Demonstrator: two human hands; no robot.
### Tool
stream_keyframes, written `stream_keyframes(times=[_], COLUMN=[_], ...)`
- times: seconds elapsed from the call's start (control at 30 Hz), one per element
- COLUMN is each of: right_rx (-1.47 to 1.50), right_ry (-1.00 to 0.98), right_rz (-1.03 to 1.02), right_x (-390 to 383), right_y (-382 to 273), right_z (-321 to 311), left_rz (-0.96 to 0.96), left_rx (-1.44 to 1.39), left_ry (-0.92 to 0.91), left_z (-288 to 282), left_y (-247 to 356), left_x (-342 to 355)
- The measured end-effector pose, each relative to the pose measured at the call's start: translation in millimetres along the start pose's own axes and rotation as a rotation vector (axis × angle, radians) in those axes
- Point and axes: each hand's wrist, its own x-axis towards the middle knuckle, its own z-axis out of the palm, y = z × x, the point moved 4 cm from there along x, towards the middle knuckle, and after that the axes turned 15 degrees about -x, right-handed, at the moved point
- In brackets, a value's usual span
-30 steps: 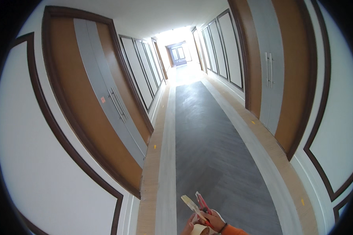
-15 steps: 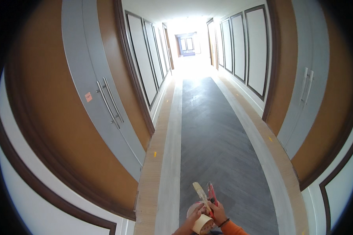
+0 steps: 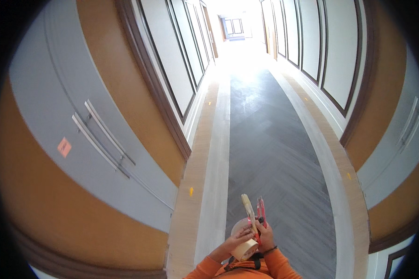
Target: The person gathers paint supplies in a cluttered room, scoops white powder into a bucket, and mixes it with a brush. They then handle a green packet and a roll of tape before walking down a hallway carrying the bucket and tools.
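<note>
Both hands are close together in front of my body, low in the head view. My left hand is closed round a wide cream roll of tape, whose open end faces me. Just beyond its fingers shows a pale, rounded thing that I cannot make out. My right hand grips a slim red tool that points forward. Between the hands a long cream tool with a flat, pale tip sticks up; its kind is unclear, and the left fingers touch its lower part.
A long corridor runs ahead, with a grey floor strip between pale borders. Grey double doors with long bar handles stand on the left, others on the right. Small yellow marks lie along the floor's edges. Bright light fills the far end.
The doors on both sides have slid outward and back as I move forward along the corridor. My hands and the things in them sit slightly higher and further right in the picture.
</note>
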Motion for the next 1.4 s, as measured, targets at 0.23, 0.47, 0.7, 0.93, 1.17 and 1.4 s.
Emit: stream_keyframes(times=[0.23, 0.47, 0.7, 0.93, 1.17, 1.4], right_rx=[-0.113, -0.167, -0.115, -0.039, -0.123, -0.212], right_ry=[-0.077, -0.035, 0.03, 0.04, -0.109, -0.221], right_rz=[0.137, 0.12, 0.064, -0.014, 0.085, 0.13], right_x=[237.2, 498.9, 716.0, 981.7, 1270.8, 1522.5], right_y=[-75.8, -134.1, -236.7, -278.7, -339.5, -415.0], right_z=[35.8, 58.0, 98.1, 118.7, 156.3, 179.6], left_rz=[0.095, 0.102, 0.0, -0.156, -0.014, 0.143], left_rx=[0.056, 0.047, 0.161, 0.029, -0.038, -0.153], left_ry=[-0.061, -0.145, -0.243, -0.159, -0.105, -0.08], left_z=[-45.0, -110.9, -135.0, -206.8, -257.2, -297.9], left_y=[176.0, 357.3, 569.6, 753.5, 955.8, 1126.4], left_x=[151.7, 346.3, 511.3, 703.8, 882.3, 1052.3])
